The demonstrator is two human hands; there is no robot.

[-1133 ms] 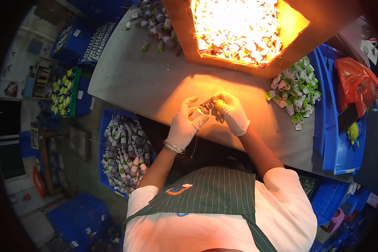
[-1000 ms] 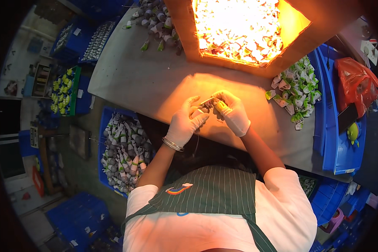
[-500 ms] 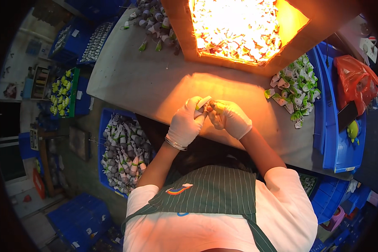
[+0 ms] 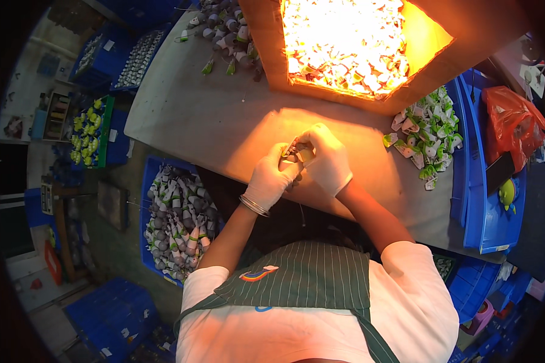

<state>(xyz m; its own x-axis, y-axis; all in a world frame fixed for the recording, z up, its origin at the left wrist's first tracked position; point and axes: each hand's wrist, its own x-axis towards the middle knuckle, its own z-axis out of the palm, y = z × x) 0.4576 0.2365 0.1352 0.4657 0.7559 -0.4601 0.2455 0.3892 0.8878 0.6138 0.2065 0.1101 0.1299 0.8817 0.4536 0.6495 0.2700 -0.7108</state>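
Note:
In front of my chest, over the lit near part of the table, my gloved hands meet around a small grey-and-white toy part (image 4: 292, 152). My left hand (image 4: 269, 179) is closed on its left side, thumb and fingers wrapped about it. From the right, my right hand (image 4: 329, 158) bends its fingers over the top of the part and pinches it. The fingers hide much of the part, so its full shape cannot be made out. Both hands wear thin white gloves.
A cardboard box (image 4: 339, 97) of small parts glows under strong light at the back. White-and-green parts (image 4: 430, 136) lie heaped to the right, beside blue bins (image 4: 496, 233). Grey-and-white parts (image 4: 227, 39) are piled back left. A blue crate (image 4: 145, 242) of similar parts stands left, below the table.
My right hand has risen slightly and turned, its fingers now curled over the top of the part. My left hand stays near the same place with its grip. The view has shifted a little.

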